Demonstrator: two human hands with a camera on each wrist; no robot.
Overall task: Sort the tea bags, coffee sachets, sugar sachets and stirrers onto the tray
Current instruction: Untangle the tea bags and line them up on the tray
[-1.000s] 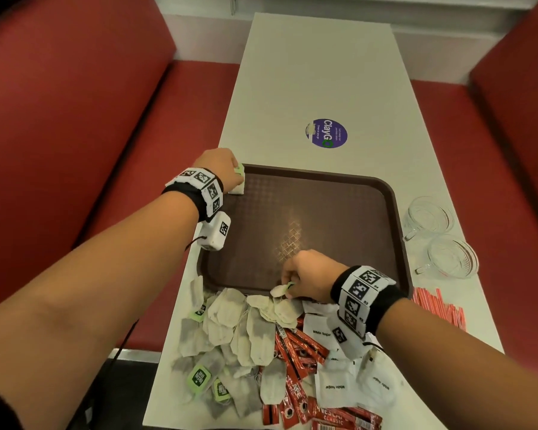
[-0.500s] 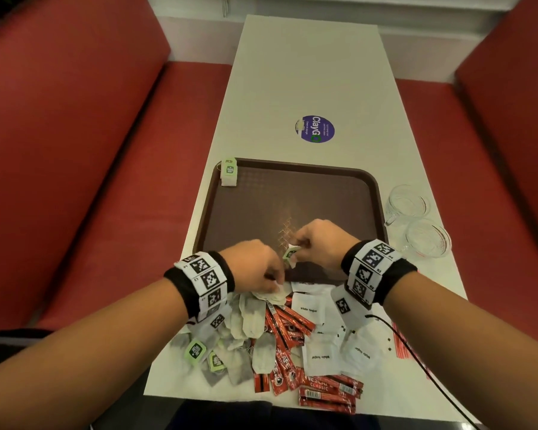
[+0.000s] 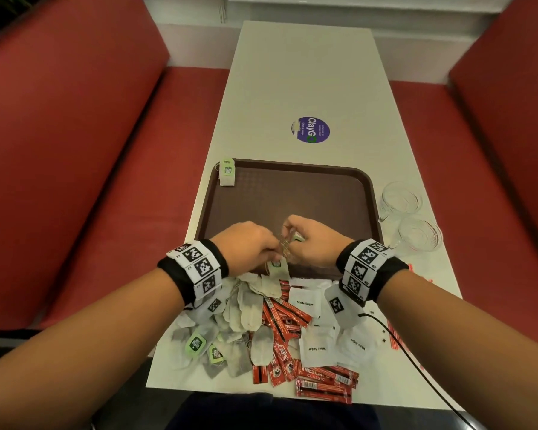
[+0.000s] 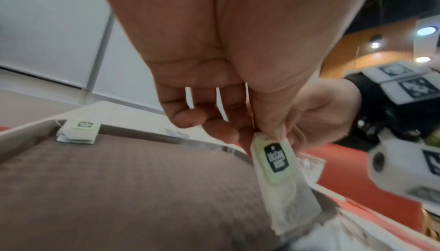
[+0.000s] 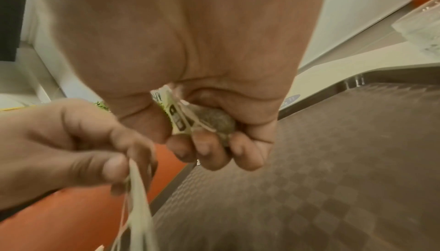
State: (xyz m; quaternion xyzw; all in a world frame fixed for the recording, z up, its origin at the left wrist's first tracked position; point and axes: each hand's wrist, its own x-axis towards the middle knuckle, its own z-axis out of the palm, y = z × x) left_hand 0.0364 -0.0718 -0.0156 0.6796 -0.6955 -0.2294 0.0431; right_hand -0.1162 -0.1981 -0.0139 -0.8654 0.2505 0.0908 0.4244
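Both hands hover over the near edge of the brown tray (image 3: 292,187). My left hand (image 3: 249,246) pinches a tea bag (image 4: 283,178) by its top, and the bag with its green tag hangs down (image 3: 277,268). My right hand (image 3: 311,240) curls round another tea bag (image 5: 204,121) with a green tag. One tea bag (image 3: 226,172) lies in the tray's far left corner. On the table in front of the tray lies a mixed pile: tea bags (image 3: 246,315), red coffee sachets (image 3: 286,324) and white sugar sachets (image 3: 317,349).
Two clear glass cups (image 3: 401,197) (image 3: 420,234) stand right of the tray. Red stirrers (image 3: 395,339) lie at the table's right edge. A purple round sticker (image 3: 310,130) is on the white table (image 3: 292,72) beyond the tray. Red bench seats flank the table.
My left hand left a tea bag in the tray's far left corner, came back to the pile and lifted another. My right hand picked a tea bag from the pile and raised it.
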